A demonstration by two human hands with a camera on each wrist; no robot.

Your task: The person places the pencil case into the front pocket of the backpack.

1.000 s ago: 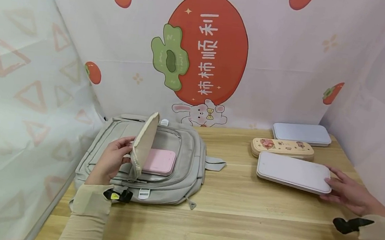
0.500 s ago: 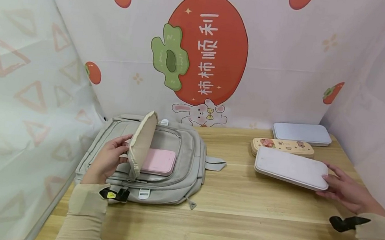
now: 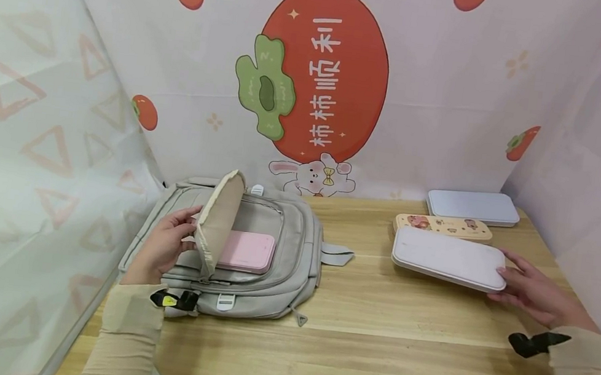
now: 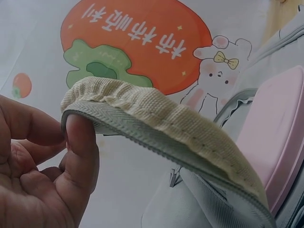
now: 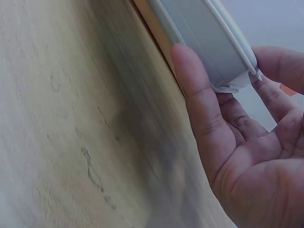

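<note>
On the left a grey backpack (image 3: 282, 297) lies flat with its front pocket unzipped. My left hand (image 3: 162, 246) pinches the zippered edge of the pocket flap (image 3: 218, 221) and holds it raised; in the left wrist view thumb and fingers meet on that edge. A pink pencil case (image 3: 247, 251) sits inside the pocket, partly hidden by the flap. My right hand (image 3: 536, 292) grips the right end of a white pencil case (image 3: 448, 258), which is lifted above the table, slightly tilted. In the right wrist view fingers and thumb (image 5: 194, 80) clasp the case's end.
Behind the white case lies a cream pencil case (image 3: 443, 226) with cartoon prints. A pale blue pencil case (image 3: 473, 206) rests farther back by the printed cloth wall. The wooden table (image 3: 370, 356) runs between backpack and cases, with cloth walls at both sides.
My right hand has carried the white pencil case a little to the left and back. My left hand has drawn the flap slightly farther left, showing more of the pocket.
</note>
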